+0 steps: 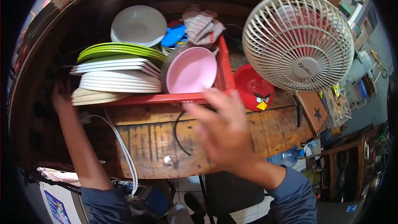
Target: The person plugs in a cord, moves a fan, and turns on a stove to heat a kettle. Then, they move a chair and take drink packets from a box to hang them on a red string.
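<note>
Looking down from the head view, the red basket (224, 72) of plates (118, 79) runs left to right just beyond both hands. Right hand (224, 135), fingers spread and holding nothing, hovers at its front rim. Left hand (62, 97) sits at the basket's left end in shadow; possibly touching it, grip unclear.

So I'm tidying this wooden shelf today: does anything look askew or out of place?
Yes. The crumpled checked cloth lies dumped on the dishes at the back of the red plastic basket, and the round pink plastic bowl stands tipped on edge rather than stacked flat like the white plates.
</note>
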The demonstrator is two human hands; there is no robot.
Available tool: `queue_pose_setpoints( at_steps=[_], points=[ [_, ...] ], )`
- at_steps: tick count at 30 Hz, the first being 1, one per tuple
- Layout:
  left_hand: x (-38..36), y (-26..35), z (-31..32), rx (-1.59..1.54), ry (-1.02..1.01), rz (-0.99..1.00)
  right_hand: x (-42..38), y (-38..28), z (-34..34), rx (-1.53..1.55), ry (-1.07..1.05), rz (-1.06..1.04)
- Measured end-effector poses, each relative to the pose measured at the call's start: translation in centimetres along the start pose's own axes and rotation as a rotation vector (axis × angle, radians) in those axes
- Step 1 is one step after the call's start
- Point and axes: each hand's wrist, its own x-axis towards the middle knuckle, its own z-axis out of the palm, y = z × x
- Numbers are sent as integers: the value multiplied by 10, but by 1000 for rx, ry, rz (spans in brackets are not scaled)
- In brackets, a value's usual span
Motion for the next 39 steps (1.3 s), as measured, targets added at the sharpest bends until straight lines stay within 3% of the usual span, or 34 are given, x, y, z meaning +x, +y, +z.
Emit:
queue_pose_setpoints(
  at_steps=[2,6,10,12,16,17,19,22,23,25,27,29,30,34,37,38,39],
  points=[
    [-7,-9,-11,-2,-15,33,-35,32,-25,-125,100,135],
    [-28,-23,-24,35,146,143,-89,91,-47,-6,390,480],
    [-81,-27,-20,161,328,266,-120,145,-63,-24,434,597],
    [-74,-28,-36,183,290,348,-129,154,-77,-22,409,664],
    [-90,-21,-60,310,11,635,-147,167,-103,-1,333,640],
    [-148,-14,-29,387,88,593,-151,172,-110,-95,282,597],
    [-213,-16,-12,460,37,651,-159,184,-120,-164,231,571],
    [-309,-38,9,423,-204,687,-163,195,-135,-404,141,601],
    [-335,-51,15,443,-230,665,-166,200,-138,-474,95,611],
    [-369,-84,25,399,-486,679,-173,214,-140,-518,82,617],
    [-399,-109,48,470,-607,472,-180,227,-145,-526,63,609],
    [-407,-133,74,522,-743,301,-181,226,-150,-485,52,567],
    [-410,-146,88,520,-719,215,-181,224,-153,-448,44,533],
    [-396,-190,137,890,-693,299,-171,235,-164,-303,91,484],
    [-368,-217,163,1005,-835,438,-135,268,-177,-296,215,411],
    [-357,-226,169,1018,-935,474,-112,269,-187,-171,286,475],
    [-348,-234,171,1027,-1036,508,-96,293,-192,-271,408,380]
  ],
)
